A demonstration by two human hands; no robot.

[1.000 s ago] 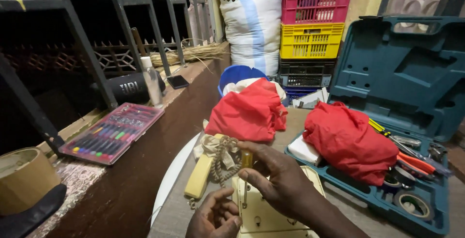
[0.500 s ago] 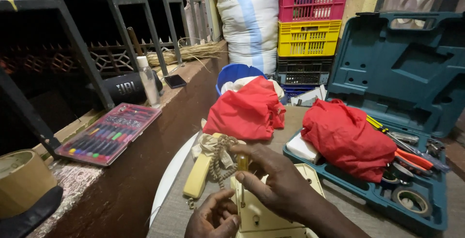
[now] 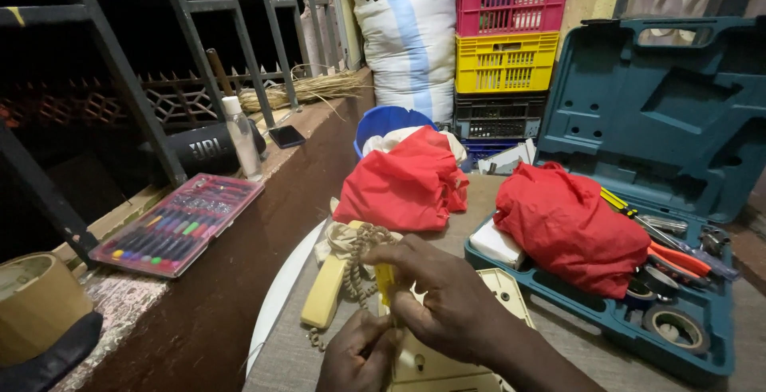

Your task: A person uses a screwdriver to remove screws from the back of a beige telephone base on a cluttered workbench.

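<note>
At the bottom centre of the frame my right hand (image 3: 451, 304) is curled closed around the yellow plastic handle of a screwdriver (image 3: 385, 282), held upright over the cream plastic telephone base (image 3: 511, 296) lying on the grey table (image 3: 574, 336). My left hand (image 3: 359, 356), just below it, is folded with its fingertips pinched at the base's lower edge, though I cannot tell exactly what they grip. The cream handset (image 3: 325, 292) with its coiled cord (image 3: 357, 256) lies just left of my hands, with a red cloth (image 3: 403, 188) beyond and an open teal plastic tool case (image 3: 638, 120) at the right.
</note>
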